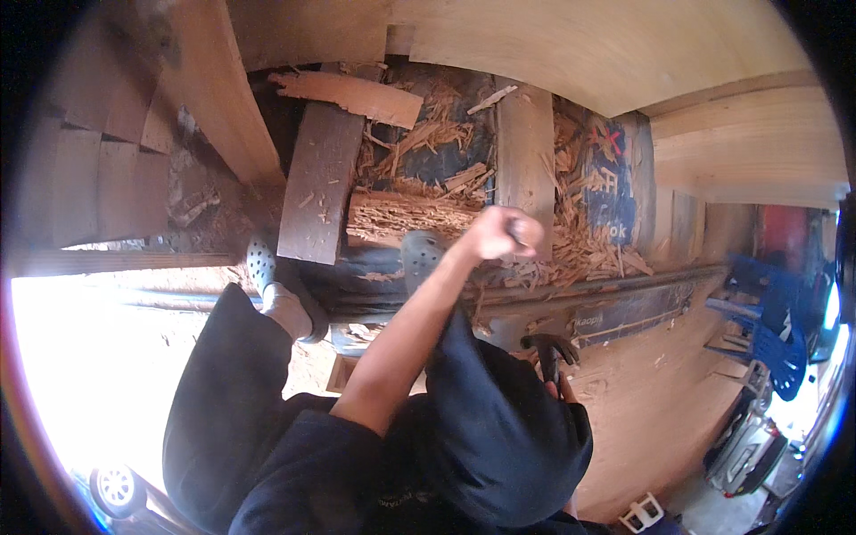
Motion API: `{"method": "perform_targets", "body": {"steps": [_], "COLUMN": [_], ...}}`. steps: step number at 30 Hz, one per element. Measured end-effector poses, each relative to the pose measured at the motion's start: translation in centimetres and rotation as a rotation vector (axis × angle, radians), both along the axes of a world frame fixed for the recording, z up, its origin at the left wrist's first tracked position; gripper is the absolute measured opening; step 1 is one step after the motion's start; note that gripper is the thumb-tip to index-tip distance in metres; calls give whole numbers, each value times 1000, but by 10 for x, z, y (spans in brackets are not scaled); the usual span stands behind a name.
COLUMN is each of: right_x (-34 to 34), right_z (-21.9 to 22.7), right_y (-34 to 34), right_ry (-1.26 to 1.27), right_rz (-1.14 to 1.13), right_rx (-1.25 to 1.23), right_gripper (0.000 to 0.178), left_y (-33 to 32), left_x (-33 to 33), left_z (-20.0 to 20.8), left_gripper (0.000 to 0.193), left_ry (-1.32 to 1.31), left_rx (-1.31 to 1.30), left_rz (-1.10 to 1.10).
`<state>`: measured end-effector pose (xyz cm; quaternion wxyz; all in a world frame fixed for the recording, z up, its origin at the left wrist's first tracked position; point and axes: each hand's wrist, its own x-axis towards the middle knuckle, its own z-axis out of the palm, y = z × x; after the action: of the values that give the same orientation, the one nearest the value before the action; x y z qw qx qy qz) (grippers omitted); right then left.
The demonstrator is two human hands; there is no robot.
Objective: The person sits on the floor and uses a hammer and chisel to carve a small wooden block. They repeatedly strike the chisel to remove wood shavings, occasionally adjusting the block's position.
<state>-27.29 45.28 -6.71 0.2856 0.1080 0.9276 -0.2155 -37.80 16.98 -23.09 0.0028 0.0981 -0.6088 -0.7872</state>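
Observation:
My left arm reaches forward, and my left hand (506,234) is closed in a fist over the chip-strewn work area. Something small and dark shows at the fist, too little of it visible to name. Just beyond my right knee, my right hand (566,390) is wrapped round the handle of a claw hammer (549,346); the knee hides most of that hand. Left of my fist lies a rough, splintered piece of wood (406,218), near my shoe (421,254). Wood chips (606,257) are scattered around it.
A dark beam (316,183) and a lighter plank (524,147) run away from me, with a broken board (352,96) across the dark one. Large wooden panels (606,45) close in the far side. A blue plastic chair (776,343) stands at the right.

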Motion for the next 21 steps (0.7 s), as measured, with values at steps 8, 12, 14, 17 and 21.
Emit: {"method": "perform_targets", "body": {"steps": [8, 12, 14, 17, 21], "right_x": [19, 20, 20, 17, 9], "right_z": [-15, -30, -36, -45, -60], "right_y": [4, 7, 10, 13, 9], "right_ry": [2, 178, 168, 42, 119], "right_rz": [-81, 9, 7, 49, 159], "right_rx": [-170, -159, -176, -137, -130], "right_gripper": [41, 34, 32, 35, 43], "left_y": [-69, -67, -60, -52, -49], "left_x": [40, 34, 32, 30, 33], "left_z": [56, 75, 72, 54, 22], "left_gripper": [32, 31, 28, 26, 24], "left_ry": [322, 298, 237, 150, 37], "left_rx": [181, 208, 114, 185, 121], "left_rz": [683, 658, 705, 680, 642]}}
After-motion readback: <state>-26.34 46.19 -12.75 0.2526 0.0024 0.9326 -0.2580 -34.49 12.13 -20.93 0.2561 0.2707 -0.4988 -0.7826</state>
